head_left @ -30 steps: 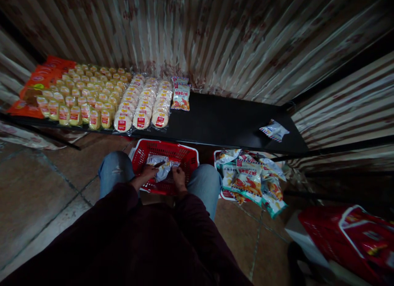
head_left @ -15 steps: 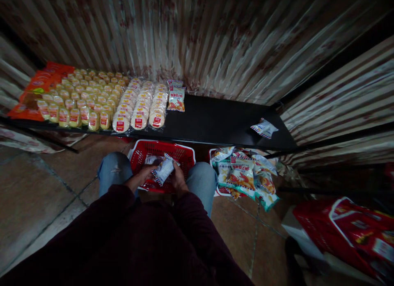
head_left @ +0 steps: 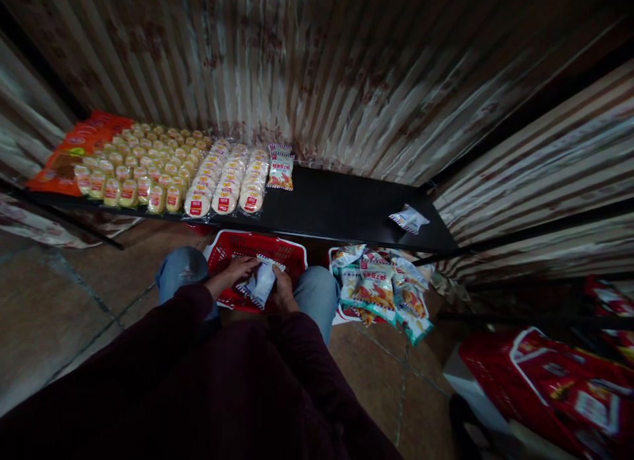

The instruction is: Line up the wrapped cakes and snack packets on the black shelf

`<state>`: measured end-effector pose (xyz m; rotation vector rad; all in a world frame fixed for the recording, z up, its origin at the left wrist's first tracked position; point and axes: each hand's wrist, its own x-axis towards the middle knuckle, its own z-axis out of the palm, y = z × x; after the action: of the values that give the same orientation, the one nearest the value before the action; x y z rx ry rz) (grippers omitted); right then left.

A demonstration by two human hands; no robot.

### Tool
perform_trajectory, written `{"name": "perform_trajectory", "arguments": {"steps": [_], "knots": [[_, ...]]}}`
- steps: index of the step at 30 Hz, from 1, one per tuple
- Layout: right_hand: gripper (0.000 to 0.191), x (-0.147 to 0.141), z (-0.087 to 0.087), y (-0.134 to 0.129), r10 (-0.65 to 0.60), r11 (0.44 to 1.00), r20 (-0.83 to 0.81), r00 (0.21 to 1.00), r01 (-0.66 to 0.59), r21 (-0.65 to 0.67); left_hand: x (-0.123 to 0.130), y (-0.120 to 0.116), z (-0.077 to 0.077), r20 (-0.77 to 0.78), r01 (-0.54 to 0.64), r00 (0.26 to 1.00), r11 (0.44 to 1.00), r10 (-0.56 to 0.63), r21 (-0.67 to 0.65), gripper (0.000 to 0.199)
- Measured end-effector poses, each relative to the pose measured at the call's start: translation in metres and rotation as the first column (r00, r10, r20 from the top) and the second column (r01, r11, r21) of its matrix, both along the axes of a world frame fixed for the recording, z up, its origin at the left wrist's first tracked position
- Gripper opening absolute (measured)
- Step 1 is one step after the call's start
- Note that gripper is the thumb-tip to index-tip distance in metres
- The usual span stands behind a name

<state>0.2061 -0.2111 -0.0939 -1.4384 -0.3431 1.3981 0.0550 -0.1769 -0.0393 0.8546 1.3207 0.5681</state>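
Note:
Between my knees, over the red basket (head_left: pixel 298 254), a white and blue snack packet (head_left: pixel 264 283) is held in both hands. My left hand (head_left: pixel 240 269) grips its upper left side, and my right hand (head_left: pixel 282 287) pinches its right edge. Part of the basket's contents is hidden under the packet and hands. On the black shelf (head_left: pixel 337 199) stand rows of round white wrapped cakes (head_left: pixel 224 199) and many small yellow wrapped cakes (head_left: pixel 129 193). Two snack packets (head_left: pixel 281 171) lie right of them.
A single packet (head_left: pixel 409 219) lies at the shelf's right end. Beside my right knee, a second basket (head_left: pixel 345 317) is heaped with snack bags (head_left: pixel 374 285). Red packages (head_left: pixel 569 387) are at the lower right. Striped curtains (head_left: pixel 317 70) hang behind the shelf.
The packet in my hands is turned more upright and flatter, and my left fingers have moved up along it. The whole view has shifted slightly.

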Motion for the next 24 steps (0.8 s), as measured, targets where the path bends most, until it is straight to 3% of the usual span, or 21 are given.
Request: {"name": "perform_trajectory", "arguments": {"steps": [3, 8, 17, 24], "knots": [[0.031, -0.001, 0.005, 0.002, -0.033, 0.999, -0.055, 0.998, 0.032, -0.024, 0.010, -0.005, 0.009, -0.011, 0.021, 1.000, 1.000, -0.021, 0.005, 0.045], [0.036, 0.002, 0.013, 0.005, -0.006, 1.000, 0.104, 0.995, 0.006, 0.005, 0.018, -0.015, 0.009, 0.055, 0.009, 0.998, 0.999, -0.012, 0.053, 0.038], [0.040, 0.003, 0.020, 0.009, -0.010, 1.000, 0.260, 0.966, 0.006, 0.016, 0.023, -0.023, -0.005, 0.104, -0.153, 0.982, 0.987, 0.156, -0.042, 0.039], [0.041, 0.004, 0.024, 0.020, 0.044, 0.999, 0.266, 0.963, -0.044, -0.004, 0.022, -0.019, 0.003, 0.170, -0.200, 0.963, 0.978, 0.209, -0.066, 0.037]]}}
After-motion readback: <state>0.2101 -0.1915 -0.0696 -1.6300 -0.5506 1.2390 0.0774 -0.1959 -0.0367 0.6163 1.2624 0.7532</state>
